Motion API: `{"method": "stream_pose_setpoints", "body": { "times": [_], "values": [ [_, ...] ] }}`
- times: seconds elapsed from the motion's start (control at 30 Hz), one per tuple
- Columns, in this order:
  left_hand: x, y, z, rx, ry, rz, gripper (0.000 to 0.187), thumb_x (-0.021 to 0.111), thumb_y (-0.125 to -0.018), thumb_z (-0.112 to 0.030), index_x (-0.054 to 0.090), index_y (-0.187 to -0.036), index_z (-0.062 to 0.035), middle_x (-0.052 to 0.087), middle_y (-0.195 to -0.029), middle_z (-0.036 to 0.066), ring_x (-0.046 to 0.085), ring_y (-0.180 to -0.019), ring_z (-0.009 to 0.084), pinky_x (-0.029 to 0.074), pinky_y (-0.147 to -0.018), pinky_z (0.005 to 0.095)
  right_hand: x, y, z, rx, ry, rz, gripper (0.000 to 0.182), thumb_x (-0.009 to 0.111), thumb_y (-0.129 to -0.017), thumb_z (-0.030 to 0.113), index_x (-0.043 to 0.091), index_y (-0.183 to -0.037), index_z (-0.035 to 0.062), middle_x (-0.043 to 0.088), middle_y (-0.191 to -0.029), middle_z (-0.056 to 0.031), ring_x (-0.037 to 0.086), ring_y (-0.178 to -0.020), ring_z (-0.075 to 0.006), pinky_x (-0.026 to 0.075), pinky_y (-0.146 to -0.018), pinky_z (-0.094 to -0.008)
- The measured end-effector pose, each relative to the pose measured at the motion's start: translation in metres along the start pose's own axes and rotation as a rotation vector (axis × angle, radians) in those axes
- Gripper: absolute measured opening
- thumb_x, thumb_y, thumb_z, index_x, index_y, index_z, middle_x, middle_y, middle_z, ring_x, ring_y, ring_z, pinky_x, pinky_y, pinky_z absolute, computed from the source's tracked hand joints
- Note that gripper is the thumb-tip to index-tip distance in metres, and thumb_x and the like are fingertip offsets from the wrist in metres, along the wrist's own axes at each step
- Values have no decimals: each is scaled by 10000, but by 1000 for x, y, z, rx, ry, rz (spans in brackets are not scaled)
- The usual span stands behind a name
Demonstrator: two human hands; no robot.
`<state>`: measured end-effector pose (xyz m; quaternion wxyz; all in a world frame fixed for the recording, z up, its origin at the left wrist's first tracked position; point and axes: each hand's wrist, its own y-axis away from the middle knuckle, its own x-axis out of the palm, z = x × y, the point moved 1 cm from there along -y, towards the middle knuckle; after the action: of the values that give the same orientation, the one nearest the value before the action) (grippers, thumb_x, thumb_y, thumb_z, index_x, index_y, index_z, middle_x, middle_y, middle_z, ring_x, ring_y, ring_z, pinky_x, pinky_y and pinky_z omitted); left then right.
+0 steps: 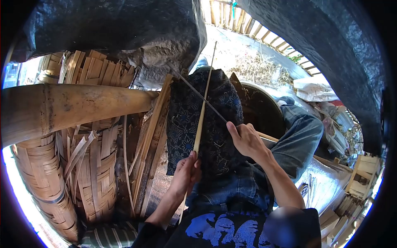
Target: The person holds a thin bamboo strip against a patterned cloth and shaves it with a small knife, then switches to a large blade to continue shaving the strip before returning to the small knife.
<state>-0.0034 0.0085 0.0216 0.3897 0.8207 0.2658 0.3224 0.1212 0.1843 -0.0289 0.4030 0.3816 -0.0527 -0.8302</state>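
My left hand (187,173) is closed round a long, thin bamboo strip (201,120), which runs up and away over my lap. In my right hand (247,141) is a long, narrow blade (206,103), its handle hidden by the fingers. The blade slants up to the left and crosses the strip above my left hand; whether the two touch is not clear. Beneath both lies a dark patterned cloth (182,128) spread over my legs.
A thick bamboo pole (78,108) juts in from the left above woven bamboo baskets (45,177). Wooden slats (151,153) stand left of the cloth. A round dark container (262,109) sits to its right. Dark sheeting (322,49) hangs overhead.
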Motion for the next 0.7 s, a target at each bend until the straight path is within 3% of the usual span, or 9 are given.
{"method": "stream_pose_setpoints", "body": {
  "times": [0.03,0.1,0.13,0.2,0.3,0.4,0.53,0.63,0.7],
  "values": [
    [0,-2,-1,-2,-2,-2,412,365,-982,-410,430,-702,-115,314,-432,-29,254,-339,76,196,-367,239,-8,3,9,2,-3,1,724,432,-938,470,484,-470,-80,392,-388,-197,420,-327,-295,375,-398,-417],
    [1,-5,1,-21,4,17,416,366,-981,-416,427,-698,-117,315,-432,-30,249,-346,76,188,-369,242,-16,8,19,183,58,293,606,457,-945,400,506,-582,-83,436,-519,-251,482,-521,-380,381,-549,-454],
    [-1,-6,3,-30,0,22,416,366,-981,-416,427,-698,-117,315,-432,-30,249,-346,76,188,-369,242,-13,10,13,194,55,290,606,457,-945,400,506,-582,-83,436,-519,-251,482,-521,-380,381,-549,-454],
    [-5,-7,6,-60,33,39,420,368,-979,-424,419,-693,-120,309,-432,-33,246,-344,74,190,-370,239,-3,10,-3,-3,143,86,567,512,-923,384,514,-565,-56,422,-476,-213,467,-455,-354,380,-492,-425],
    [-6,-4,7,-65,41,-6,422,371,-978,-425,413,-685,-125,300,-433,-35,243,-344,70,192,-368,236,3,7,-10,-205,247,1,537,573,-893,356,468,-504,0,419,-433,-172,451,-385,-327,369,-413,-407],
    [-3,9,12,-80,29,-4,416,370,-979,-418,411,-684,-129,295,-436,-39,246,-342,69,195,-364,234,5,1,-3,-283,298,-159,498,597,-880,329,453,-491,54,413,-404,-134,421,-334,-305,349,-350,-404],
    [-4,24,12,-89,58,-84,444,379,-970,-444,389,-653,-132,290,-434,-39,246,-334,72,205,-357,232,9,-14,1,-243,257,-139,513,601,-876,330,416,-475,69,418,-407,-146,437,-350,-311,354,-343,-406],
    [-8,47,18,-144,-24,-60,457,368,-970,-448,381,-640,-132,287,-428,-36,246,-329,76,209,-355,232,6,-27,-3,-301,304,-256,447,595,-884,308,477,-542,46,392,-406,-113,422,-336,-275,347,-332,-376],
    [-12,72,19,-166,5,-52,444,376,-973,-422,386,-635,-136,284,-418,-37,240,-323,82,207,-349,239,6,-54,-9,-97,369,-20,280,549,-915,249,614,-825,-8,376,-432,-59,386,-326,-213,327,-317,-336]
  ]
}}
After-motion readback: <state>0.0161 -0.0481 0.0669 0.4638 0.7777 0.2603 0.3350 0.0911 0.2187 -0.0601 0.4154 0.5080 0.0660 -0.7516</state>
